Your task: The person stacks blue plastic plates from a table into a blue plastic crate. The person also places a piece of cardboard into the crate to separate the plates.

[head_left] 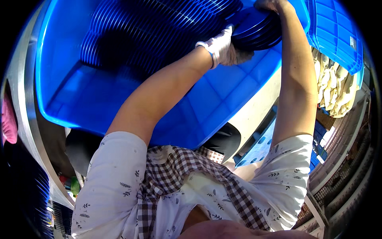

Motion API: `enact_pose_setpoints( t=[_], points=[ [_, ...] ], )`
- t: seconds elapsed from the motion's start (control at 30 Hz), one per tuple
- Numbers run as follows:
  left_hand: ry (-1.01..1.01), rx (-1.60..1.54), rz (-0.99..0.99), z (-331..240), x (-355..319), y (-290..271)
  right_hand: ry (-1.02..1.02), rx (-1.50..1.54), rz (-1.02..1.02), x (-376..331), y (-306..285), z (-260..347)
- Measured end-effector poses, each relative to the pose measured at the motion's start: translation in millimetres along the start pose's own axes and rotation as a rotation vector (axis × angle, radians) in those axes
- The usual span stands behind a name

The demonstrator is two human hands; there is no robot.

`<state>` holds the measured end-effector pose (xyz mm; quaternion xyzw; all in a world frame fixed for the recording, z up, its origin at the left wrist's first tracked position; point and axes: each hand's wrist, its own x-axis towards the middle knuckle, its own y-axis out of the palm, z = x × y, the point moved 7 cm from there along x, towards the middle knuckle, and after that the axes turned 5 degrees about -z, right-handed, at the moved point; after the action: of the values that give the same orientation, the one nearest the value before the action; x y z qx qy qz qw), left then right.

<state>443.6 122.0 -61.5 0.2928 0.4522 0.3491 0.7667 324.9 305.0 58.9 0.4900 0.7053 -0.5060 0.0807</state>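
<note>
A large blue plastic bin (pixel 223 95) lies before me, holding long rows of thin dark round plates (pixel 139 44) stood on edge. My left hand (pixel 224 47), in a whitish glove with a blue band at the wrist, grips the near left side of a short stack of dark plates (pixel 260 34) at the bin's right end. At the upper edge of the picture, my right hand (pixel 272 4) is closed on the far side of the same stack. Its fingers are partly cut off by the picture's edge. The stack tilts inside the bin.
A second blue crate (pixel 338 32) stands at the right, with pale gloves or cloths (pixel 334 85) hanging below it. A metal frame edge (pixel 28 91) runs down the left side. Dark plates (pixel 30 183) show at the lower left. Slatted racks (pixel 346 179) stand at the right.
</note>
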Motion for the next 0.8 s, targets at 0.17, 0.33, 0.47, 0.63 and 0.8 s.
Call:
enact_pose_setpoints(
  t=[0.17,0.33,0.47,0.63,0.8],
  points=[
    [0.023,-0.022,0.026,-0.4,-1.5,6.0,-0.445,0.002,-0.168,109.3,45.8,-29.7],
    [-0.123,-0.362,0.184,2.0,-0.9,7.5,-0.240,0.015,-0.123,84.4,39.1,-17.4],
    [-0.065,-0.187,0.190,-1.2,11.0,8.0,-0.195,0.025,-0.098,77.6,37.0,-14.1],
    [0.104,0.044,0.105,-3.3,20.4,12.1,-0.207,0.040,-0.107,86.2,41.2,-13.1],
    [0.038,0.056,0.204,4.3,17.3,14.0,-0.171,0.053,-0.113,85.0,57.4,-18.7]
  ],
)
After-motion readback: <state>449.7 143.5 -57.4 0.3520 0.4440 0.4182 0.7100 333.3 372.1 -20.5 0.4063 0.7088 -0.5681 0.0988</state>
